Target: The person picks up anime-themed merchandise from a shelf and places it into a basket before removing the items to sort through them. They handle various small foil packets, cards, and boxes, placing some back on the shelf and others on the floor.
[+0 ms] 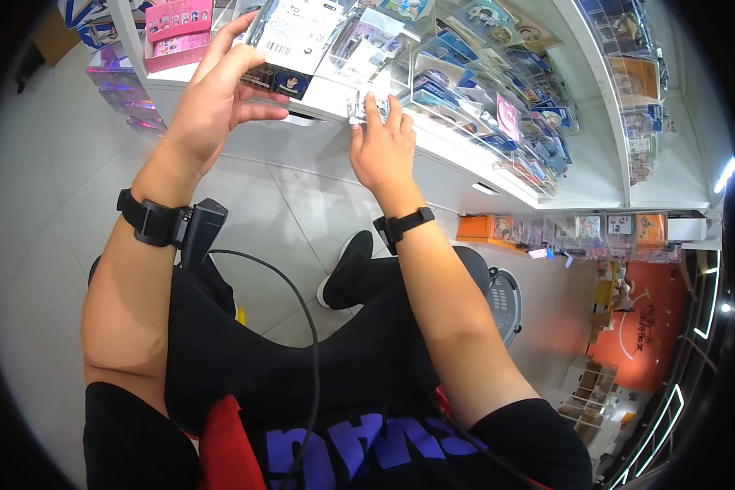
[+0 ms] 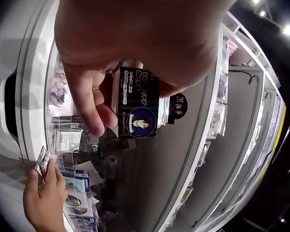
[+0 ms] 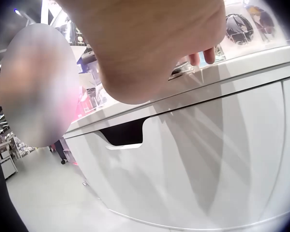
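My left hand (image 1: 212,86) grips a small box (image 1: 290,82), thumb on one side and fingers on the other. In the head view a pale barcoded face points up; the left wrist view shows the black box's (image 2: 139,104) printed side with a round blue picture. At the shelf's front edge, my right hand (image 1: 384,147) pinches a small shiny clear packet (image 1: 357,108) between thumb and index finger, partly covering it. In the right wrist view the right hand (image 3: 154,53) hides the packet.
Clear bins of packaged goods (image 1: 474,90) fill the white shelf right of my right hand. A pink display box (image 1: 178,37) stands at the left. Below the shelf edge is a white cabinet front (image 3: 193,154) with a dark cut-out. A cable (image 1: 302,302) crosses my lap.
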`<state>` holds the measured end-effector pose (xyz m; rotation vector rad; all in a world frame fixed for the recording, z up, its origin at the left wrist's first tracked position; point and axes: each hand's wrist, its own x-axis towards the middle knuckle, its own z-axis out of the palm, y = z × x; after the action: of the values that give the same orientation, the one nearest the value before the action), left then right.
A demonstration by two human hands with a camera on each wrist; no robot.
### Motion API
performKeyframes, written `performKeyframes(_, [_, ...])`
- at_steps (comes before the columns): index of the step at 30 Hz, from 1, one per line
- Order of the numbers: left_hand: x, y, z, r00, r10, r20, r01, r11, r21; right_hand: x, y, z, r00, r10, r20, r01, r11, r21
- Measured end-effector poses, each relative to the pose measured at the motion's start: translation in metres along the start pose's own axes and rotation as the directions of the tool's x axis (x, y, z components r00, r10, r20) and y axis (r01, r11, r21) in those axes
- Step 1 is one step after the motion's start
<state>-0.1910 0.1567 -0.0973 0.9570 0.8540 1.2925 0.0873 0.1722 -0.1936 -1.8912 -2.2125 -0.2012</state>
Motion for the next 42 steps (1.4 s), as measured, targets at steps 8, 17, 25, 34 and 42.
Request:
performKeyframes(8, [0.002,-0.002,0.004,1.0,-0.005,-0.006,0.005,0.999,-0.041,0.0,0.002,-0.005,1.0,-0.003,0.023,0.003,1.0,0.012])
performKeyframes(17, [0.001,0.008,0.012,0.993,-0.111,-0.028,0.114,0.987,0.114,0.027,-0.034,-0.086,0.994,0.097,-0.049,-0.003,0.477,0.879])
performKeyframes(25, [0.009,0.007,0.015,0.993,-0.118,-0.004,0.118,0.99,0.082,0.089,-0.052,-0.128,1.0,-0.005,0.023,-0.02,0.288,0.958])
performKeyframes(34, [0.014,0.001,0.019,0.998,-0.067,0.019,0.067,0.998,0.007,0.072,-0.076,-0.142,0.968,-0.002,-0.251,0.18,0.702,0.689])
performKeyframes(42, [0.014,-0.004,0.018,0.998,-0.053,0.026,0.054,0.999,-0.008,0.063,-0.075,-0.144,0.983,0.01,-0.181,0.127,0.677,0.725])
